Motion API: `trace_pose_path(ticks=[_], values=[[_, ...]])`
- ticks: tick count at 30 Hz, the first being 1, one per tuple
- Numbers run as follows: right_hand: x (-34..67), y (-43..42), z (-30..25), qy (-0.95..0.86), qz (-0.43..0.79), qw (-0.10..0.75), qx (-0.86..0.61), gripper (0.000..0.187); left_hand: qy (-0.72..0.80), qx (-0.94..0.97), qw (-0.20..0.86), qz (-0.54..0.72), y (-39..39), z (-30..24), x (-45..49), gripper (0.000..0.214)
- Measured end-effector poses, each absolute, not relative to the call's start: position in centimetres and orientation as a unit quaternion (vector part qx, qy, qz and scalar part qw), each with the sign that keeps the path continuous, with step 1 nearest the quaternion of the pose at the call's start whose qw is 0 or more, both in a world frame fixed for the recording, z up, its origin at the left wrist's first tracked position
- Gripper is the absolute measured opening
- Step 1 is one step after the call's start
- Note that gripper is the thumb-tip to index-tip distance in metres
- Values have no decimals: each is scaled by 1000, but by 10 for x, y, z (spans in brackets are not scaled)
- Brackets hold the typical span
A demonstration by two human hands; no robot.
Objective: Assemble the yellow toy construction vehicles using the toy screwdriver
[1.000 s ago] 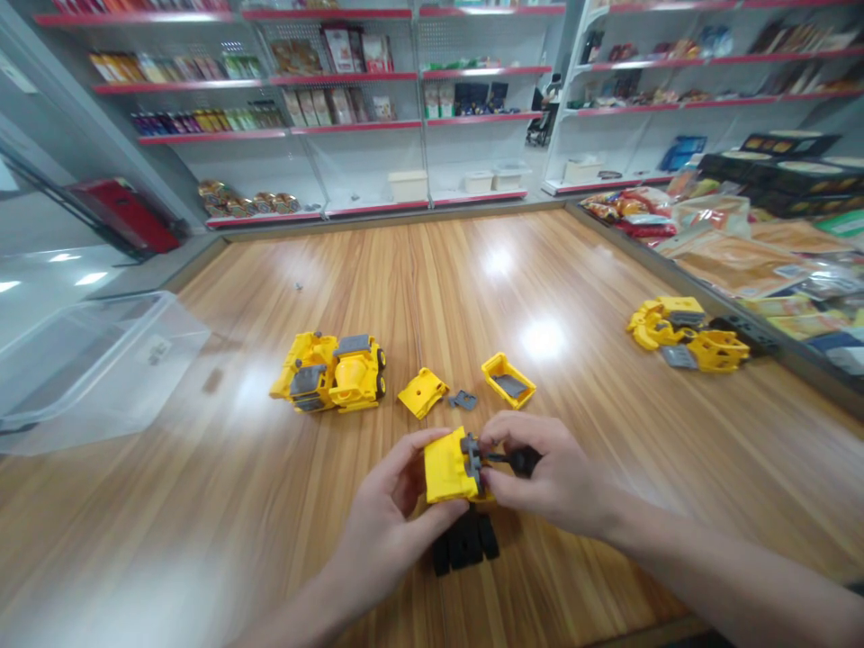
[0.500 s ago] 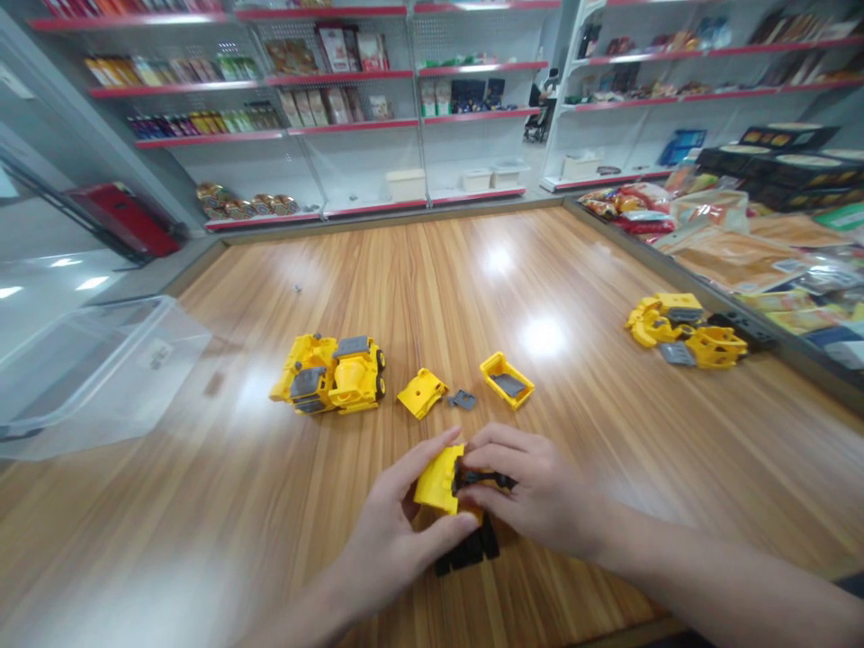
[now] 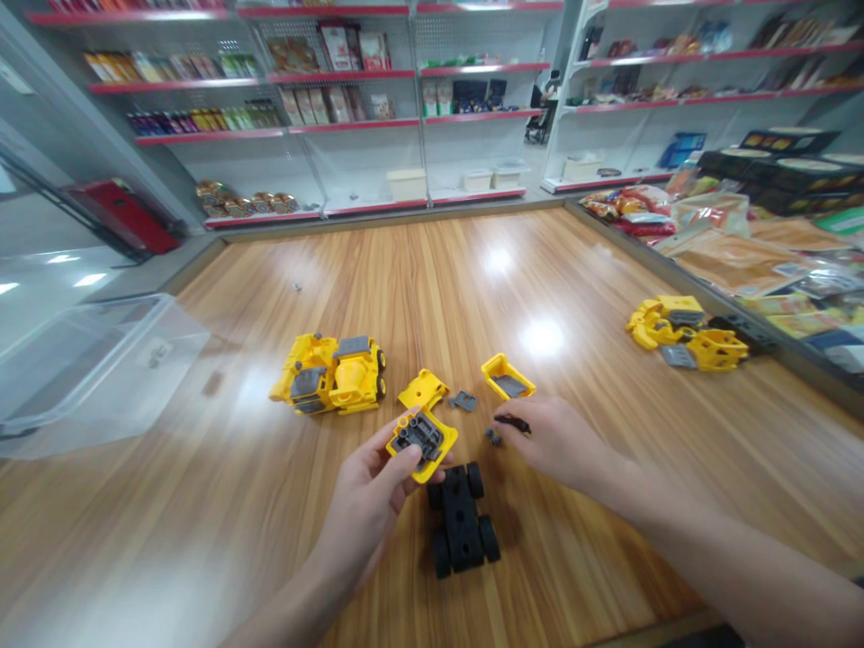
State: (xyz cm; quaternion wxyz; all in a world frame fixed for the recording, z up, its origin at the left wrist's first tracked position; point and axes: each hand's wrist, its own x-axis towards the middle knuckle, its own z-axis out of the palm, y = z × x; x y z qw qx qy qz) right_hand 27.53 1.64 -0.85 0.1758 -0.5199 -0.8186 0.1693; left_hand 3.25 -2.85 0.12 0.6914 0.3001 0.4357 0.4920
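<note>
My left hand grips a yellow toy truck cab piece, its grey inner side turned up and the thumb pressed on it. My right hand is closed on a small dark, slim piece whose kind I cannot make out. Just below those fingertips is a small grey part; whether they touch it I cannot tell. A black wheeled chassis lies on the table between my forearms. Beyond my hands are a yellow plate-like part, a grey bracket and a yellow dump bed.
Yellow toy vehicles stand left of the loose parts. More yellow toy pieces lie at the right edge. A clear plastic bin is at the left, packaged goods at the right. A tiny screw-like bit lies farther back.
My hands have moved apart. The left hand has tilted the yellow cab piece up, away from the black chassis, which now shows in full. My right hand has moved right with the dark piece.
</note>
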Motion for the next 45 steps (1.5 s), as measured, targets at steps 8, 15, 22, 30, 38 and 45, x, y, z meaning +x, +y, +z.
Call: trace_pose_path(ticks=[8, 15, 22, 30, 38, 45], values=[[264, 10, -16, -833, 148, 121, -519, 15, 422, 247, 740, 463, -30, 7, 31, 23], [264, 14, -22, -830, 134, 112, -530, 17, 373, 206, 775, 466, -30, 7, 28, 23], [266, 14, -26, -826, 142, 137, -529, 17, 382, 123, 793, 459, -28, 12, 31, 19], [264, 16, -25, -823, 150, 184, -515, 14, 325, 78, 820, 465, -28, 13, 27, 27], [261, 16, -25, -826, 147, 191, -510, 14, 422, 86, 721, 542, -21, 6, 27, 20], [249, 21, -24, -842, 97, 197, -493, 36, 418, 140, 704, 556, -17, -1, 28, 17]])
